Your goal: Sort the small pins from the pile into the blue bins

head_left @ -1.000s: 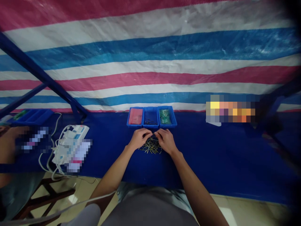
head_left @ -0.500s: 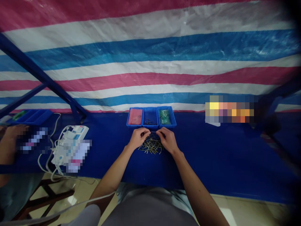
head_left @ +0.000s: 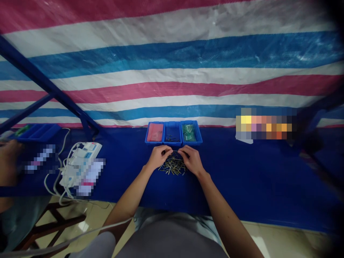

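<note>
My left hand (head_left: 160,157) and my right hand (head_left: 191,159) face each other above the table. Each is closed in a pinch, and a thin rod-like piece (head_left: 175,151) spans the small gap between the fingertips. Its exact kind is too small to make out. Under and between the hands lies a loose pile of thin yellowish and dark rods (head_left: 173,166). Just beyond the fingers stand blue bins side by side: the left bin (head_left: 154,142) has a pink-red packet (head_left: 155,132), the middle bin (head_left: 172,126) a few dark thin pieces (head_left: 172,139), the right bin (head_left: 200,137) green-and-clear packets (head_left: 189,132).
A white power strip (head_left: 92,150) with plugs and cables lies on the blue table (head_left: 242,179) at left. Farther left are a co-worker's hand (head_left: 9,157) and another blue bin (head_left: 44,132). Blurred-out items (head_left: 263,125) sit back right. A striped sheet (head_left: 172,57) hangs behind.
My hands stay in nearly the same pose, fingertips still together at the thin rod. At far left, the co-worker's hand has shifted left. The view has moved slightly.
</note>
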{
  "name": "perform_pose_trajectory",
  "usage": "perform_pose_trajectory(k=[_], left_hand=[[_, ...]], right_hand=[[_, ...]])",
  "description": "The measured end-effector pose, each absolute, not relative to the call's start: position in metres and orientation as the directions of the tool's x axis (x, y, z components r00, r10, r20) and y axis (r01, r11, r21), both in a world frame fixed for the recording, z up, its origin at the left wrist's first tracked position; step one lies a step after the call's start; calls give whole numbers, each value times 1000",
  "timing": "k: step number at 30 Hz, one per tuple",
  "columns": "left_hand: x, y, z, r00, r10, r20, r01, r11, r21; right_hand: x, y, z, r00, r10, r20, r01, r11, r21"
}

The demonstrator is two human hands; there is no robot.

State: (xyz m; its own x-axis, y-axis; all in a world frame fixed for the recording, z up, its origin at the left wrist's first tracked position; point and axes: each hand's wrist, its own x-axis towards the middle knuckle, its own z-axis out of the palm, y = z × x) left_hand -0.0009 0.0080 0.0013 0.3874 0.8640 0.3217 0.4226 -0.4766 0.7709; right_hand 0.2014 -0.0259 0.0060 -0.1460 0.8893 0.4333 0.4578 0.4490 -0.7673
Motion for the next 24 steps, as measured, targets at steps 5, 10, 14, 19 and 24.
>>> perform_pose_trajectory(k=[5, 10, 14, 19, 24], left_hand=[[-1, 7, 4, 405, 858, 314, 396, -475, 786], [-2, 7, 5, 425, 844, 327, 387, -497, 777], [-1, 6, 4, 445, 832, 333, 413, -520, 748], [0, 4, 6, 485, 810, 329, 427, -547, 720], [0, 4, 7, 464, 816, 346, 420, -546, 725]], right_hand=[[200, -25, 3, -163, 887, 431, 446, 456, -770], [200, -25, 0, -162, 889, 428, 445, 453, -773], [200, -25, -1, -168, 888, 429, 439, 457, -774], [197, -25, -4, -174, 871, 459, 425, 487, -763], [197, -24, -6, -154, 863, 482, 423, 498, -757]])
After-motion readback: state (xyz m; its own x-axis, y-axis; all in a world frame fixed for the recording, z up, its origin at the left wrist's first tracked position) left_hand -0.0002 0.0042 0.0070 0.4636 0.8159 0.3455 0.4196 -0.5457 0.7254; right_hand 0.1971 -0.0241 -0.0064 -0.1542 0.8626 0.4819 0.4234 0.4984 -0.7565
